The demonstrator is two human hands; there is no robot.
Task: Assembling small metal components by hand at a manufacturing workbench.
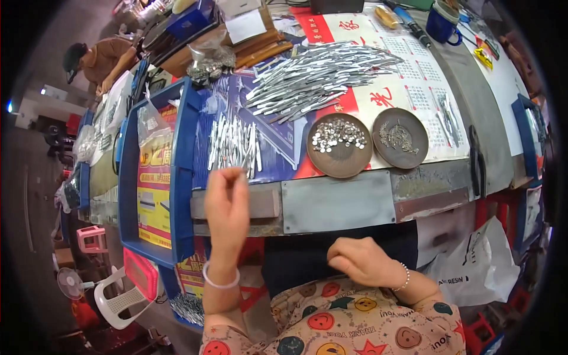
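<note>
My left hand [228,204] is raised over the table's front edge, thumb and fingers pinched together. Whatever is between its fingertips, if anything, is too small to make out. Just beyond it lies a small pile of thin silver metal strips [234,142]. A much larger heap of similar strips [316,77] spreads across the printed sheets behind. My right hand [367,263] is closed in front of my body, below the table edge; its curled fingers hide anything inside. Nearest to it on the table are a round brown dish of small shiny discs [340,168] and a second dish of tiny metal pieces [383,155].
A blue tray [188,171] stands on end at the left. A metal plate [337,204] covers part of the table's front edge. Farther back are a bag of metal parts [210,59] and a blue mug [442,23]. Another person [103,62] works at far left.
</note>
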